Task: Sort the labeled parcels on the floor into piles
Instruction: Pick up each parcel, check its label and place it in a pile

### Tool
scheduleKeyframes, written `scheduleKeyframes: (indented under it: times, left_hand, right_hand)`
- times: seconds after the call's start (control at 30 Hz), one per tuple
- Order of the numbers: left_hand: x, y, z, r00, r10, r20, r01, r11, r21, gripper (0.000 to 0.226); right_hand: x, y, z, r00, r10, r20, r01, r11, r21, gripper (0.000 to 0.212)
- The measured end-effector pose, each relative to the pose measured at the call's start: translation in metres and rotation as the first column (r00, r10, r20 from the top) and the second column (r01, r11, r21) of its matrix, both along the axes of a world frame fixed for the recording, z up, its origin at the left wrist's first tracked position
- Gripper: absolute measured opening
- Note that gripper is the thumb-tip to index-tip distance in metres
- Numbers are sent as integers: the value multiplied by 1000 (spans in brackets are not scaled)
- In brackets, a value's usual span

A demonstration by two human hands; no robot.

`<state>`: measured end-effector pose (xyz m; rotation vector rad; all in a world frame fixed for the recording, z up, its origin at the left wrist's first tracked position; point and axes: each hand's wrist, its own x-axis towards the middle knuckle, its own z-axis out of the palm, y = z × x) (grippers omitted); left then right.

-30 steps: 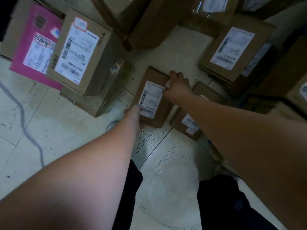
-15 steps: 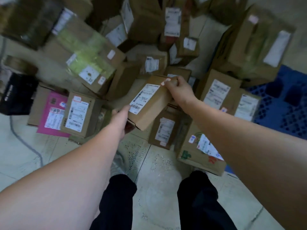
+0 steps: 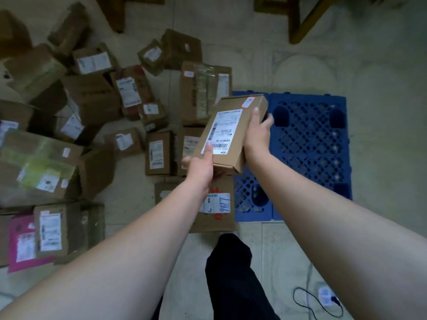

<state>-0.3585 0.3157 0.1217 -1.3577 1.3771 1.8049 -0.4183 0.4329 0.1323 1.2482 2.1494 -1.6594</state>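
Note:
I hold a small flat brown parcel (image 3: pixel 233 132) with a white barcode label in both hands, raised well above the floor. My left hand (image 3: pixel 201 166) grips its near lower corner, thumb on the label. My right hand (image 3: pixel 257 130) clasps its right edge. Under it lies a larger brown parcel (image 3: pixel 218 206) with a label marked in blue pen. Several labeled brown parcels (image 3: pixel 129 93) lie scattered on the floor to the left. A pink parcel (image 3: pixel 22 243) sits at the far left under a brown box (image 3: pixel 50 229).
A blue plastic pallet (image 3: pixel 309 144) lies on the tiled floor to the right of the parcels. My dark trouser leg (image 3: pixel 231 273) is below. A black cable and white plug (image 3: pixel 325 299) lie at the lower right. Wooden legs (image 3: pixel 300 17) stand at the top.
I have lifted the small parcel off the floor, and both hands carried it up and to the right, toward the blue pallet. The view has swung right and pulled back.

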Motion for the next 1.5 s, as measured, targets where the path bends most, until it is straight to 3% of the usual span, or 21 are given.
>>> scheduleKeyframes:
  times: [0.1,0.2,0.3,0.37,0.43,0.5,0.57,0.67,0.77,0.87,0.97,1.03,1.1,1.2,1.3,1.4,1.5]
  left_hand:
    - [4,65,-11,998,-58,-35,56,996,-65,62]
    - [26,118,-32,987,-152,-45,143,976,-162,50]
    - [61,150,-56,973,-229,24,227,936,-268,39]
    - [85,159,-74,958,-266,110,283,941,-185,38]
    - [102,156,-92,913,-350,210,375,923,-91,40]
    - [112,141,-110,806,-500,318,559,819,-129,41]
    - [115,120,-130,679,-585,444,718,655,-235,45]
    - [115,92,-154,483,-745,461,873,371,-316,63]
    - [113,78,-171,243,-870,429,937,96,-335,70]
    - [114,73,-183,124,-906,406,951,-8,-308,65]
    - [117,72,-191,85,-909,409,944,-58,-325,65]
    - [117,67,-194,71,-915,397,931,-82,-355,67]
    - [115,58,-196,33,-932,362,922,-111,-371,69]
    - [110,39,-192,-14,-964,266,930,-111,-351,71]
    - [102,11,-178,72,-985,154,947,19,-321,64]
    - [101,-32,-154,320,-926,201,906,237,-351,47]
    - [111,-90,-130,600,-748,284,789,493,-367,47]
  right_hand:
    - [27,50,-9,997,-69,45,65,995,71,66]
    - [72,90,-34,989,-49,137,27,987,160,62]
    - [125,116,-71,955,-78,285,57,995,82,64]
    - [157,132,-92,929,-120,350,107,993,57,61]
    - [184,147,-110,925,-73,372,43,995,90,57]
    - [207,162,-129,913,97,395,-164,976,140,58]
    - [222,171,-151,859,268,436,-364,919,153,58]
    - [231,170,-182,808,371,459,-468,876,116,55]
    - [230,156,-209,814,436,384,-497,865,72,52]
    - [229,142,-232,861,403,311,-433,901,30,52]
    - [224,141,-254,864,369,342,-431,894,125,49]
    - [217,142,-267,776,418,473,-533,835,137,51]
    - [208,140,-275,613,490,621,-640,768,26,61]
    - [190,127,-270,483,461,745,-643,764,-56,79]
    - [169,99,-241,547,409,731,-684,721,108,77]
    - [146,56,-196,700,469,538,-707,562,430,52]
    - [115,-15,-152,662,633,401,-702,336,627,37]
